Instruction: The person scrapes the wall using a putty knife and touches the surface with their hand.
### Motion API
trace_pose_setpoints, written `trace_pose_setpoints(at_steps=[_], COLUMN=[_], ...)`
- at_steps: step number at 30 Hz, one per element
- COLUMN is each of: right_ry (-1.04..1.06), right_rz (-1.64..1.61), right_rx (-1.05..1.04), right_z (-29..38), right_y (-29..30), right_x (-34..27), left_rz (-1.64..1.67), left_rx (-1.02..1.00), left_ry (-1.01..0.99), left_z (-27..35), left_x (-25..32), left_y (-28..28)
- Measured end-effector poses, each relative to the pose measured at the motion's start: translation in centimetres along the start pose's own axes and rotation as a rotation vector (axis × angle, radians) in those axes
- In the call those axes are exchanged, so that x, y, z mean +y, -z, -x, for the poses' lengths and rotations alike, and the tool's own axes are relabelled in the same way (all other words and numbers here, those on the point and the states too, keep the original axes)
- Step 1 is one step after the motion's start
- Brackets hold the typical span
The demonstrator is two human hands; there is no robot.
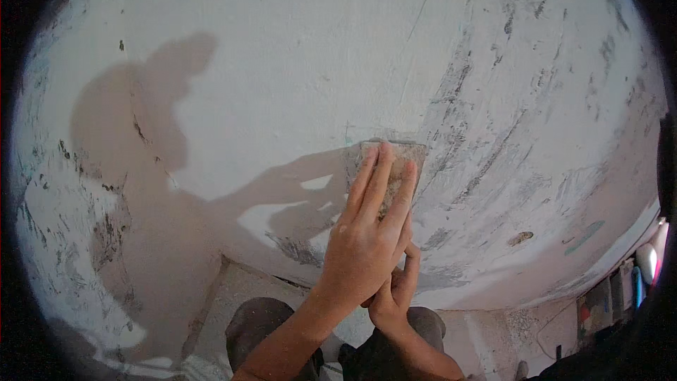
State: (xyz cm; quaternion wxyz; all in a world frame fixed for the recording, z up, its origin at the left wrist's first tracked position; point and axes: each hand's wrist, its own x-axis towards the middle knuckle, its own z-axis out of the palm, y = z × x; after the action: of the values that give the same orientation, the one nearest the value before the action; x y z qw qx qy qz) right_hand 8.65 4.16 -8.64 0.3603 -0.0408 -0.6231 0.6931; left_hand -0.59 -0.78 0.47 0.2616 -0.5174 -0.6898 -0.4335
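Note:
A broad flat scraper [394,198], its blade crusted with dried filler, lies against the white plastered wall [296,79]. My left hand [367,238] covers its lower part, with the fingers stretched along the blade; the thumb is hidden. Below and partly behind it, my right hand [394,296] is curled around what appears to be the scraper's handle, mostly hidden by the hands. The blade's upper edge touches the wall. Dark scrape marks [455,100] run up the wall to the right of the blade.
A wall corner [135,116] with chipped spots runs down at the left. My knees [259,323] are close beneath the hands, above a dusty floor [481,338]. At the lower right stand several blurred items [616,296], with a thin cable [540,334] nearby.

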Motion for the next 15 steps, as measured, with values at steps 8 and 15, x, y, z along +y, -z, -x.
trace_pose_setpoints(at_steps=[8, 15], right_ry=[0.117, -0.007], right_rz=[-0.034, 0.089], right_rx=[-0.062, 0.046], right_z=[0.34, -0.07], right_y=[-0.80, -0.86], right_x=[-0.86, -1.14], left_rz=[0.029, 0.012], left_rx=[-0.057, 0.051], left_ry=[0.010, -0.032], left_z=[0.19, -0.66], left_x=[0.21, -0.29], left_y=[0.93, 0.75])
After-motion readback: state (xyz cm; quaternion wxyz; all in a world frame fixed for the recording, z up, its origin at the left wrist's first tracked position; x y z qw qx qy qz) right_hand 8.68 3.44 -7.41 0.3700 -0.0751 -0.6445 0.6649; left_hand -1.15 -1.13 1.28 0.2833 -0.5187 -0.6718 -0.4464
